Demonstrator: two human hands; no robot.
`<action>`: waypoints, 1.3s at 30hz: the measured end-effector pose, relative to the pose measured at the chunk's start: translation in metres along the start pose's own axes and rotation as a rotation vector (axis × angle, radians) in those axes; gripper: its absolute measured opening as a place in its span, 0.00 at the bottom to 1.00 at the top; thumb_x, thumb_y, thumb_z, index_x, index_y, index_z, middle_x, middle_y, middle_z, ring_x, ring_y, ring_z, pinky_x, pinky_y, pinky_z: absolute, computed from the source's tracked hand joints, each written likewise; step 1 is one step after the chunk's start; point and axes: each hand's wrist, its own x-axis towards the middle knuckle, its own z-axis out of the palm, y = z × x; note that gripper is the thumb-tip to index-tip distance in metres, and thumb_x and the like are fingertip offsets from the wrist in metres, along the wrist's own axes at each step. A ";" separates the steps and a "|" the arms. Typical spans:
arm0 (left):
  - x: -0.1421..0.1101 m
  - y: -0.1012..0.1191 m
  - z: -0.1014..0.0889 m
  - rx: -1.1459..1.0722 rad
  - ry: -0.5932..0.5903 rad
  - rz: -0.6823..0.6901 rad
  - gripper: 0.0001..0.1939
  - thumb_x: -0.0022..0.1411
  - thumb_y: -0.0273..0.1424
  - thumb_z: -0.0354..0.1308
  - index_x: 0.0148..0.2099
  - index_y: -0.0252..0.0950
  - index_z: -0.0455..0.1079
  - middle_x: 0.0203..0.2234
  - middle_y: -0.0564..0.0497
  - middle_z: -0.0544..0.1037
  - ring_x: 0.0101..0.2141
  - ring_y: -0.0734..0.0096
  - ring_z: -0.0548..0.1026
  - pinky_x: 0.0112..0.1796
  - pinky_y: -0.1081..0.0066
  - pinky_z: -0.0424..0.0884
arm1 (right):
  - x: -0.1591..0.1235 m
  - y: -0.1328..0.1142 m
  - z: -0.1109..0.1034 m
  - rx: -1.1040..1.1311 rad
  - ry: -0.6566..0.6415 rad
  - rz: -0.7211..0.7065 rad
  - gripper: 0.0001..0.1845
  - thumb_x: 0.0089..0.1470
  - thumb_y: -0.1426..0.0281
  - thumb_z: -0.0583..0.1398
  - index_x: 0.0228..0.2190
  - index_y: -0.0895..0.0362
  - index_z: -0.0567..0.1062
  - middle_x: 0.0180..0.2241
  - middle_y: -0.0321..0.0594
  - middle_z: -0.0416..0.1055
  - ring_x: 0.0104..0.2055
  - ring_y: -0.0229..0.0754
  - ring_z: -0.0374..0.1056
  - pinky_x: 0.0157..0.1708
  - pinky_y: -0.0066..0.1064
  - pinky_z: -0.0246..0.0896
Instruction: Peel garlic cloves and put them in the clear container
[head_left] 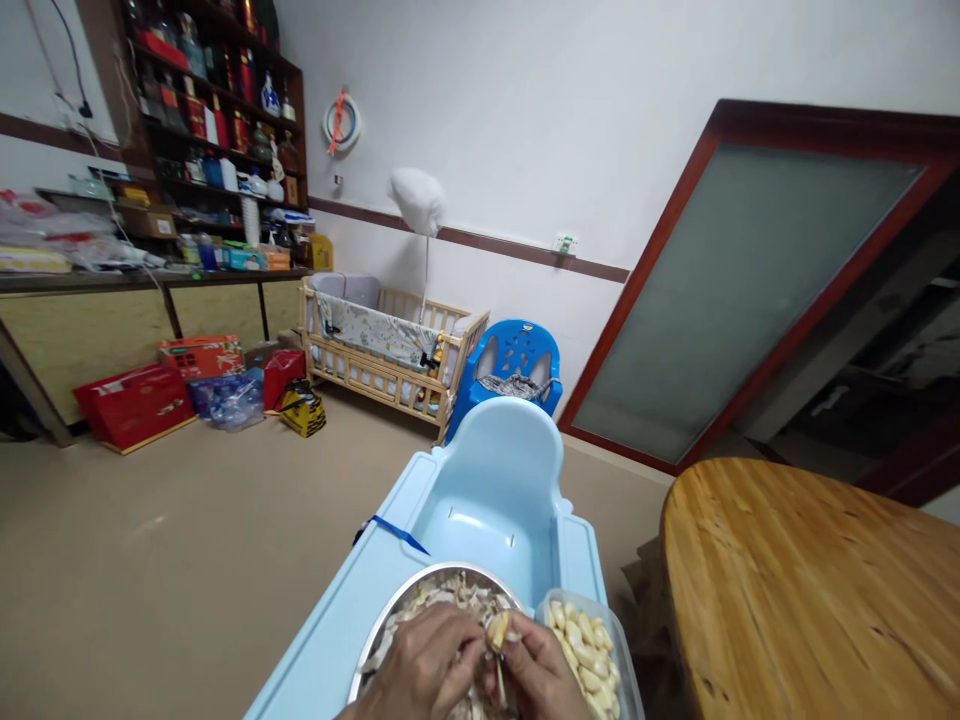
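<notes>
Above a blue high-chair tray (315, 640), left hand (424, 662) and right hand (538, 675) pinch garlic (496, 630).

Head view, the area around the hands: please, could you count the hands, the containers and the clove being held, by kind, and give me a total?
Hands (left hand, right hand): 2
Steel bowl: 1
Clear plastic tub: 1
Garlic clove: 1
Total: 5

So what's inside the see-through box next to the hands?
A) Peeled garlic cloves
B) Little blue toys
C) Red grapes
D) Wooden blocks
A. The see-through box beside the right hand is filled with smooth, pale peeled garlic cloves; the left hand helps pinch another clove.
</notes>
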 end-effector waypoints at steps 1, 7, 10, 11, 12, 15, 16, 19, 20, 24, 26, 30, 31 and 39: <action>0.000 0.000 -0.001 -0.002 -0.002 0.014 0.11 0.65 0.27 0.43 0.37 0.34 0.67 0.25 0.46 0.76 0.28 0.66 0.75 0.29 0.71 0.71 | 0.000 0.001 0.000 0.001 -0.002 -0.002 0.19 0.42 0.55 0.64 0.21 0.60 0.71 0.15 0.31 0.64 0.17 0.31 0.53 0.19 0.23 0.44; 0.004 0.000 -0.004 -0.036 -0.039 0.063 0.12 0.65 0.27 0.44 0.38 0.33 0.69 0.26 0.46 0.77 0.27 0.67 0.75 0.29 0.72 0.71 | 0.001 0.000 0.001 -0.089 -0.001 -0.026 0.20 0.41 0.55 0.64 0.20 0.60 0.70 0.16 0.30 0.61 0.19 0.32 0.52 0.21 0.23 0.44; 0.006 0.000 -0.005 -0.007 -0.039 0.090 0.14 0.66 0.26 0.42 0.36 0.33 0.69 0.24 0.47 0.77 0.25 0.68 0.75 0.27 0.73 0.70 | 0.000 -0.004 0.000 -0.195 -0.024 -0.054 0.22 0.43 0.52 0.62 0.19 0.60 0.69 0.16 0.30 0.59 0.19 0.32 0.51 0.21 0.24 0.44; 0.006 0.000 -0.006 0.013 -0.035 0.103 0.14 0.66 0.26 0.42 0.35 0.33 0.69 0.23 0.47 0.77 0.25 0.68 0.75 0.27 0.73 0.70 | 0.001 -0.005 0.000 -0.235 -0.033 -0.065 0.23 0.43 0.51 0.61 0.19 0.59 0.69 0.16 0.30 0.59 0.20 0.33 0.51 0.21 0.24 0.44; 0.006 0.000 -0.005 0.034 -0.031 0.113 0.14 0.66 0.26 0.42 0.34 0.33 0.68 0.23 0.47 0.76 0.24 0.68 0.75 0.26 0.73 0.70 | 0.001 -0.006 -0.001 -0.275 -0.038 -0.079 0.24 0.43 0.49 0.60 0.18 0.59 0.69 0.16 0.30 0.58 0.20 0.33 0.51 0.22 0.25 0.44; 0.006 0.000 -0.003 0.098 -0.006 0.132 0.15 0.65 0.25 0.40 0.31 0.34 0.66 0.21 0.48 0.75 0.22 0.68 0.74 0.24 0.73 0.69 | 0.002 -0.005 -0.002 -0.365 -0.025 -0.120 0.26 0.41 0.47 0.59 0.18 0.59 0.70 0.17 0.31 0.58 0.22 0.35 0.51 0.24 0.25 0.47; 0.005 0.000 -0.002 0.120 -0.001 0.133 0.16 0.65 0.24 0.39 0.30 0.34 0.66 0.20 0.48 0.74 0.21 0.68 0.73 0.23 0.73 0.68 | 0.003 -0.004 -0.002 -0.376 -0.018 -0.122 0.27 0.41 0.46 0.59 0.18 0.59 0.70 0.17 0.31 0.57 0.22 0.35 0.51 0.24 0.25 0.48; 0.003 -0.001 0.002 0.179 0.003 0.126 0.16 0.63 0.23 0.38 0.27 0.35 0.63 0.17 0.49 0.72 0.19 0.68 0.71 0.20 0.72 0.66 | 0.004 -0.001 -0.003 -0.375 -0.015 -0.109 0.27 0.40 0.45 0.59 0.17 0.59 0.69 0.17 0.30 0.56 0.22 0.35 0.50 0.23 0.25 0.47; 0.002 -0.001 0.003 0.191 0.003 0.115 0.15 0.63 0.23 0.38 0.27 0.35 0.62 0.17 0.49 0.72 0.19 0.68 0.71 0.20 0.72 0.66 | 0.004 0.000 -0.003 -0.367 -0.013 -0.109 0.27 0.40 0.46 0.60 0.17 0.59 0.69 0.17 0.30 0.56 0.22 0.35 0.50 0.23 0.25 0.47; 0.002 -0.001 0.005 0.186 0.041 0.091 0.14 0.63 0.23 0.38 0.27 0.36 0.60 0.17 0.50 0.70 0.19 0.69 0.71 0.20 0.73 0.66 | 0.003 0.004 -0.004 -0.264 -0.029 -0.066 0.25 0.41 0.48 0.61 0.17 0.60 0.69 0.15 0.30 0.59 0.19 0.33 0.51 0.21 0.25 0.44; 0.004 -0.001 0.005 0.173 0.059 0.089 0.14 0.63 0.24 0.38 0.27 0.36 0.60 0.17 0.51 0.70 0.19 0.70 0.71 0.21 0.73 0.66 | 0.002 0.006 -0.004 -0.192 -0.045 -0.024 0.25 0.41 0.49 0.61 0.17 0.60 0.69 0.14 0.31 0.60 0.17 0.31 0.51 0.19 0.24 0.43; 0.005 -0.004 0.004 0.200 0.101 0.081 0.14 0.64 0.24 0.39 0.28 0.37 0.59 0.18 0.52 0.69 0.19 0.70 0.70 0.20 0.74 0.66 | 0.001 0.009 -0.005 -0.075 -0.067 0.061 0.23 0.40 0.51 0.63 0.17 0.60 0.71 0.13 0.32 0.64 0.15 0.30 0.54 0.17 0.22 0.43; 0.004 -0.005 0.005 0.219 0.108 0.079 0.14 0.64 0.24 0.39 0.28 0.37 0.59 0.18 0.52 0.69 0.19 0.70 0.70 0.20 0.74 0.65 | 0.001 0.009 -0.004 -0.054 -0.081 0.084 0.23 0.40 0.51 0.63 0.18 0.60 0.72 0.13 0.32 0.64 0.15 0.30 0.54 0.17 0.22 0.43; -0.005 -0.021 0.014 0.450 0.155 -0.024 0.14 0.62 0.22 0.39 0.26 0.38 0.58 0.17 0.53 0.69 0.19 0.68 0.71 0.20 0.71 0.66 | -0.001 0.003 -0.006 -0.065 -0.163 0.101 0.25 0.38 0.51 0.64 0.16 0.62 0.72 0.13 0.34 0.65 0.15 0.30 0.56 0.17 0.22 0.46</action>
